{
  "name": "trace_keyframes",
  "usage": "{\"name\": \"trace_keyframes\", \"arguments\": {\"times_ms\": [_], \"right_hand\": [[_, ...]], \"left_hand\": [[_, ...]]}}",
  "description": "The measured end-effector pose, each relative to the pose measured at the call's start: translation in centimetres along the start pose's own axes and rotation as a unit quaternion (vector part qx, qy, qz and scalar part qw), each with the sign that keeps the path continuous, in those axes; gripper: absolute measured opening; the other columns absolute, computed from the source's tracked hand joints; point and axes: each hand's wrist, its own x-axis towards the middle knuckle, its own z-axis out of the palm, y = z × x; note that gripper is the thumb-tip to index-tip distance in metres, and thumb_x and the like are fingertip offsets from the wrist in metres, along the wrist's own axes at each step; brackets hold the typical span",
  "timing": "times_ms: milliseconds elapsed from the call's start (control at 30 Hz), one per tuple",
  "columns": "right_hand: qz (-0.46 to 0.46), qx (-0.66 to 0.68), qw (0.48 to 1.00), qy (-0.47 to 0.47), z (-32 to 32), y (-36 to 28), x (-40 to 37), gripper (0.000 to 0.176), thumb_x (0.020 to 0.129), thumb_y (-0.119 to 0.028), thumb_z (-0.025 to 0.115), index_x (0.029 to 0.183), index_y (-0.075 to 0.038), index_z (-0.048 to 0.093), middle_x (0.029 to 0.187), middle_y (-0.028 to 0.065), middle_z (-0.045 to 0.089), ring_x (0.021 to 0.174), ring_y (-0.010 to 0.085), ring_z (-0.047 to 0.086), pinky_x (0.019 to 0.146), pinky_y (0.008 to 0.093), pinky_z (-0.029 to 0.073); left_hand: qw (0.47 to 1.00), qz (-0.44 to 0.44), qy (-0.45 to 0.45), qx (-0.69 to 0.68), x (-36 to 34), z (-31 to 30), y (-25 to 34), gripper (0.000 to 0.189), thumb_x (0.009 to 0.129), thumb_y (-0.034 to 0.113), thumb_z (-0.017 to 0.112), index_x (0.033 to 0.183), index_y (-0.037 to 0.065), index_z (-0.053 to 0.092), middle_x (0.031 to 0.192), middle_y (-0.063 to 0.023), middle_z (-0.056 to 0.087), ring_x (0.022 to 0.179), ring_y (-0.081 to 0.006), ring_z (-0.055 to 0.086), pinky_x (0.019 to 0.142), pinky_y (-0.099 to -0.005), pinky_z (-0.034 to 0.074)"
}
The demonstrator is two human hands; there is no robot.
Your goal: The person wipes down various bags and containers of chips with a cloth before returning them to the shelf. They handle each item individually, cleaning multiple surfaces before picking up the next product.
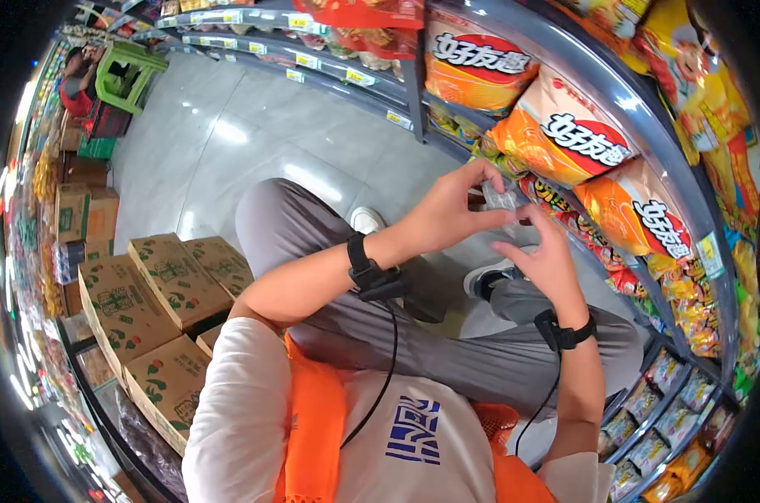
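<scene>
Both hands meet in front of the shelf, at the upper right of the middle. My left hand has its thumb and fingers closed on a small clear plastic piece. My right hand touches the lower right edge of that piece with a fingertip; its thumb is held apart below. Whether the right fingertips pinch the plastic is too small to tell. Just beyond the hands are large orange and white snack bags and small colourful packets on the shelf.
Brown cardboard boxes are stacked at the left. Grey floor shows ahead, below another shelf. A person in red is near a green stand at the far upper left. Small packs fill baskets at the lower right.
</scene>
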Motion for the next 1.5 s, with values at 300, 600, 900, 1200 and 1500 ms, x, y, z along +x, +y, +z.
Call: {"name": "trace_keyframes", "arguments": {"times_ms": [300, 600, 900, 1200, 1500], "right_hand": [[0.136, 0.123, 0.983, -0.004, 4.9, 2.8, 2.9, 0.024, 0.09, -0.017, 0.068, 0.09, 0.001, 0.052, 0.078, 0.0039, 0.051, 0.075, 0.0083, 0.045, 0.068, 0.026, 0.042], [-0.062, 0.008, 0.995, -0.081, 8.5, -2.5, 5.6, 0.03, 0.085, -0.02, 0.072, 0.106, -0.003, 0.057, 0.117, 0.0126, 0.059, 0.098, 0.0274, 0.062, 0.081, 0.0352, 0.05], [-0.076, 0.165, 0.961, -0.21, 9.5, -5.6, 4.9, 0.033, 0.081, -0.024, 0.077, 0.107, -0.009, 0.064, 0.136, 0.0072, 0.051, 0.102, 0.0233, 0.063, 0.078, 0.0337, 0.054], [0.241, 0.312, 0.888, -0.235, 9.2, 3.9, 4.6, 0.035, 0.09, -0.027, 0.07, 0.115, -0.005, 0.061, 0.106, 0.0034, 0.067, 0.097, 0.0131, 0.062, 0.081, 0.03, 0.051], [0.423, 0.204, 0.882, -0.025, 7.9, 14.8, 3.5, 0.098, 0.087, -0.038, 0.073, 0.151, 0.002, 0.012, 0.118, 0.0191, 0.061, 0.099, 0.0243, 0.065, 0.079, 0.035, 0.057]], "left_hand": [[0.981, 0.007, 0.193, -0.032, -0.4, -3.2, -9.1, 0.033, 0.084, 0.018, 0.076, 0.103, 0.003, 0.054, 0.107, -0.0053, 0.057, 0.093, -0.0139, 0.055, 0.082, -0.0305, 0.049], [0.922, -0.166, -0.064, -0.345, -5.3, -1.6, -12.5, 0.042, 0.104, 0.031, 0.038, 0.132, 0.002, 0.046, 0.127, -0.0109, 0.055, 0.114, -0.0173, 0.057, 0.093, -0.033, 0.05], [0.734, -0.206, 0.002, -0.648, -5.2, -7.5, -12.4, 0.049, 0.1, 0.042, 0.042, 0.135, 0.01, 0.05, 0.133, -0.0107, 0.056, 0.123, -0.0269, 0.054, 0.105, -0.0438, 0.043], [0.868, -0.039, -0.031, -0.495, -9.1, -14.5, -12.0, 0.052, 0.096, 0.035, 0.054, 0.138, 0.005, 0.049, 0.137, -0.0114, 0.054, 0.123, -0.0257, 0.053, 0.104, -0.0402, 0.044], [0.872, -0.057, 0.028, -0.485, -12.0, -17.5, -9.7, 0.051, 0.095, 0.032, 0.057, 0.137, 0.005, 0.05, 0.136, -0.0114, 0.055, 0.122, -0.0253, 0.054, 0.104, -0.0398, 0.044]]}}
